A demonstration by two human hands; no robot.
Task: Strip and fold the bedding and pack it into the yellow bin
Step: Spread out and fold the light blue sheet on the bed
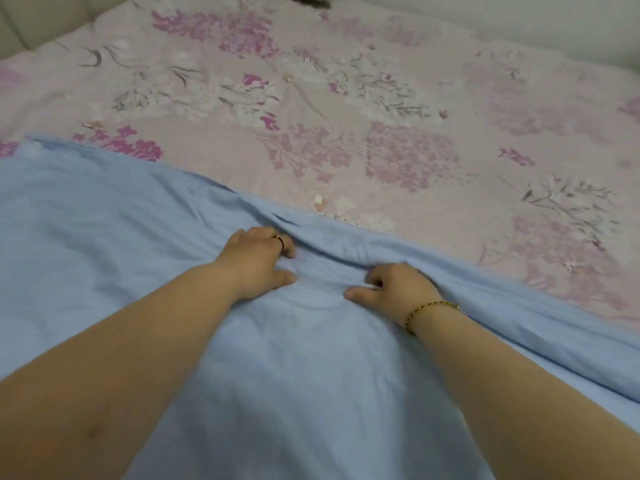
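Note:
A light blue sheet point(121, 237) lies spread over the near half of the bed, its far edge running diagonally from upper left to lower right. Both hands sit at that edge near the middle. My left hand point(258, 261), with a ring on one finger, has its fingers curled into a bunched fold of the blue sheet. My right hand point(398, 285), with a gold bracelet at the wrist, grips the same ridge of cloth a little to the right. Wrinkles gather between the two hands. The yellow bin is not in view.
Beyond the blue sheet lies a pink bed cover with purple and grey flower print point(346, 116), covering the far half of the bed. A pale padded headboard point(34, 19) stands at the upper left and a white wall point(519, 19) at the upper right.

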